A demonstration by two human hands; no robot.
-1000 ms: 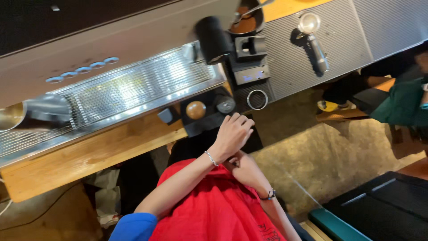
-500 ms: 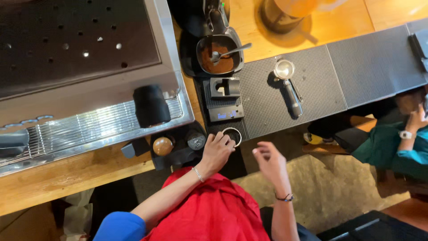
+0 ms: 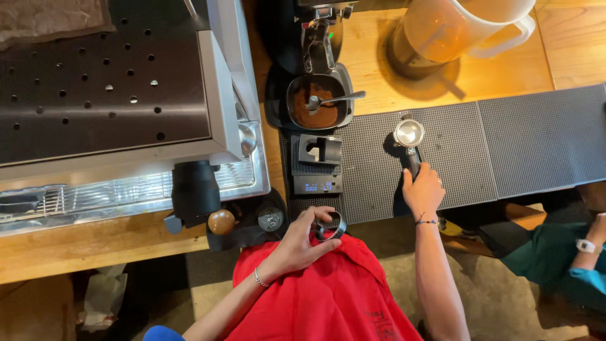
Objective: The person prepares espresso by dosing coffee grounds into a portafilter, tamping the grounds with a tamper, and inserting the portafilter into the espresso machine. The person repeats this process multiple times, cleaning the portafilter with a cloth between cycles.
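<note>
Seen from above. Our left hand [image 3: 297, 243] is curled around a metal ring [image 3: 329, 226], thumb and fingers pinching its rim; the ring sits at the near edge of the counter, just off the corner of the black mat [image 3: 454, 158], above our red apron [image 3: 322, 297].

Our right hand [image 3: 423, 189] is closed over the handle of the portafilter [image 3: 409, 142], which lies flat on the mat with its basket pointing away from us. The two hands are near each other, the ring to the left of the portafilter handle.

Beyond the ring: a small scale [image 3: 317, 165] with a black holder on it, then a cup of grounds [image 3: 315, 104] with a spoon in it. Left of the ring, a tamper [image 3: 221, 221] with a wooden knob and the espresso machine [image 3: 113, 107]. A pitcher [image 3: 454, 31] stands on the wood behind the mat.

A second person's arm in green [image 3: 568, 265] shows at far right.
</note>
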